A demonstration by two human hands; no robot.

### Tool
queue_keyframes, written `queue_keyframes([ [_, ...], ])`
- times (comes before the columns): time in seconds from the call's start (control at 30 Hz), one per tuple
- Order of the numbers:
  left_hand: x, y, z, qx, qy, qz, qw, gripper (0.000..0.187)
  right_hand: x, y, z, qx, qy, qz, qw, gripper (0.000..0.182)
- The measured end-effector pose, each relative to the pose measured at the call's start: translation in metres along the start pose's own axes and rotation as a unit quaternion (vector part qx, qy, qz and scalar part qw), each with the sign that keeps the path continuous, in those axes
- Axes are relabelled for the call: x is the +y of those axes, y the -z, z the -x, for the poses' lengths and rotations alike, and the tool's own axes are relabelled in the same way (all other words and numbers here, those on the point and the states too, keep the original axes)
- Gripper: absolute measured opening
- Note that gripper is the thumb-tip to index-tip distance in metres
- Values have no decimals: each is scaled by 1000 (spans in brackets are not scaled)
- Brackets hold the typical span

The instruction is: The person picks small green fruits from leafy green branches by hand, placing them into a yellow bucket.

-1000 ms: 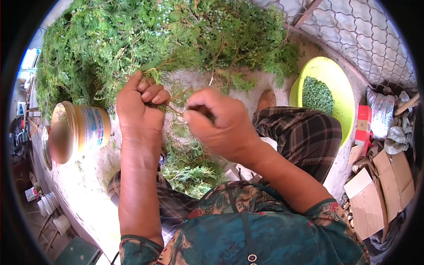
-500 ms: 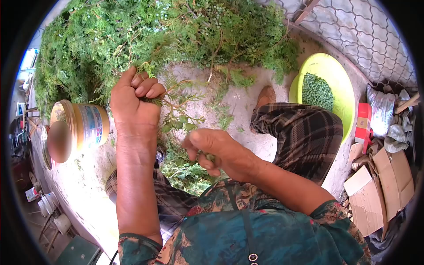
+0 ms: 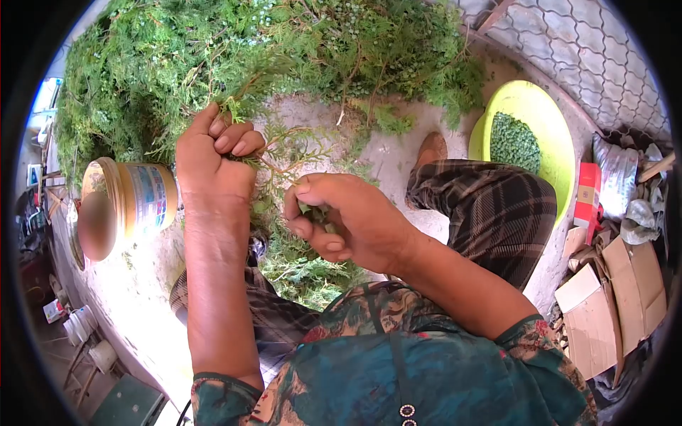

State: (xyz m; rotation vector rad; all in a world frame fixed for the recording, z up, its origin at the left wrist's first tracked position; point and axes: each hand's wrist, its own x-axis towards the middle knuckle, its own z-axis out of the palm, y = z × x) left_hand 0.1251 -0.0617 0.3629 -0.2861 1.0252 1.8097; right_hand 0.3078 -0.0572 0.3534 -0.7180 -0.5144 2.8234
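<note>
My left hand [image 3: 219, 153] is closed around a leafy conifer branch [image 3: 295, 155], whose sprigs stick out to the right and above the fist. Just right of and below it, my right hand [image 3: 359, 220] is curled around a few small green cones [image 3: 321, 215], partly showing between thumb and fingers. Beyond both hands lies a big heap of cut conifer branches [image 3: 213, 57] with pale cones among the leaves. Over on the right, a yellow-green basin [image 3: 560, 128] holds a pile of green cones [image 3: 514, 143].
A yellow bucket [image 3: 150, 200] lies to the left. Loose green clippings [image 3: 305, 278] are on the floor between my legs. Along the right side are a red box [image 3: 587, 193], flattened cardboard [image 3: 591, 323] and plastic bags. Wire mesh [image 3: 568, 50] borders the upper right.
My right hand has moved up and slightly left, nearer the branch, and its fingers have turned so the green cones show more. My left hand stays nearly in place, still gripping the branch.
</note>
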Motion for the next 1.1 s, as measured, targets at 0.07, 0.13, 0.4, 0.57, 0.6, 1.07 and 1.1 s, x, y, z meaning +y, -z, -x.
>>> queue_keyframes([
  [0.07, 2, 4, -1, -42, 7, 6, 999, 21, 3, 6, 4, -25, -35, -59, 997, 15],
  [0.13, 22, 11, -13, -68, -9, 39, 997, 21, 11, 13, 13, -49, -70, -118, 989, 14],
  [0.4, -11, -3, 1, -59, -55, 11, 997, 21, 16, 5, 14, 6, -16, 55, 998, 36],
  [0.57, -20, -8, 10, -66, -71, -11, 995, 21, 12, 1, -2, 36, -3, -8, 999, 44],
  [0.6, -20, -8, 10, -68, -69, -9, 995, 21, 12, 0, -6, 36, -4, -10, 999, 44],
  [1.07, -15, -5, 8, -64, -18, -43, 997, 24, 10, 9, -3, -26, 46, 95, 994, 39],
  [1.1, -16, -5, 8, -64, -17, -43, 997, 24, 10, 9, -2, -26, 46, 95, 994, 39],
])
